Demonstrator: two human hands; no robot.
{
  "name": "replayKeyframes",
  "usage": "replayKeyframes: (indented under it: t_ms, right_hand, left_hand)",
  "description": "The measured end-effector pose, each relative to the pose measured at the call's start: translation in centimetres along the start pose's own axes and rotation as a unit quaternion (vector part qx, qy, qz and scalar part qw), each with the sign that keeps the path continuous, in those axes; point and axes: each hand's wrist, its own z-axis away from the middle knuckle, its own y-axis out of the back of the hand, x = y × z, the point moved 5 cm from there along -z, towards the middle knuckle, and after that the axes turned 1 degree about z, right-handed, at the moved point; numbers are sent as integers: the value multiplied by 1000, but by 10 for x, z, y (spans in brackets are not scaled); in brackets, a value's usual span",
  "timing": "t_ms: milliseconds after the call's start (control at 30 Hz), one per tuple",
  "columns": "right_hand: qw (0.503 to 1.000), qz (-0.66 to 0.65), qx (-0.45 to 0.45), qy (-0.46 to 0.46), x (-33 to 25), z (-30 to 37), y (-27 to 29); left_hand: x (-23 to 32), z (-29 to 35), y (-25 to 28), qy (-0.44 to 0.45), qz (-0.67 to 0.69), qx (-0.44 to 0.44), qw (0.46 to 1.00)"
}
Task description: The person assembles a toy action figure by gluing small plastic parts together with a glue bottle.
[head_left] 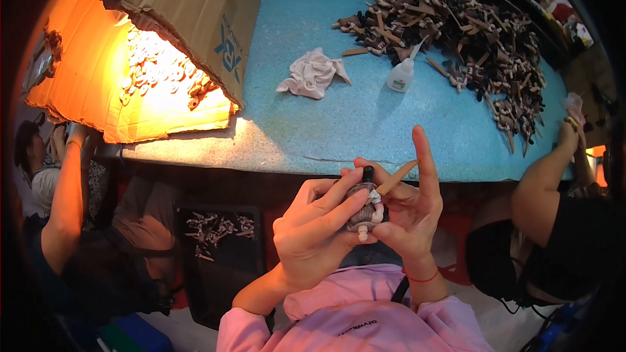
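Observation:
Between my two hands, in front of the table's near edge, is a small figurine [362, 210] with a grey-brown body, pale limbs, a black end and a long tan blade-like piece [398, 178]. My left hand [319, 225] wraps its fingers across the figurine's body. From the other side my right hand [411, 215] grips it with the thumb low against it, while the index finger points straight up. The fingers partly cover the figurine, so its far side is hidden.
A blue-topped table [287, 130] carries a heap of similar figurines [456, 32], a white squeeze bottle [400, 77] and a crumpled cloth [314, 73]. At left, a lit cardboard box [215, 32] holds small parts [153, 58]. A black tray [222, 267] with pieces stands lower left. Co-workers sit on both sides.

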Motion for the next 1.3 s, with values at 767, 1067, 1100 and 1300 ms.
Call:
replayKeyframes:
  t_ms: [767,1067,1100,1300]
  right_hand:
    - [995,36,90,-12,3,1,1]
    - [991,98,94,-1,0,2,1]
    - [988,112,106,-6,0,2,2]
    - [990,105,92,7,-3,0,4]
  left_hand:
    - [8,-4,-3,-17,-62,51,997]
    - [7,3,-12,-40,-14,88,995]
    - [7,2,-13,-41,-17,90,995]
    - [4,3,-17,-38,-9,87,995]
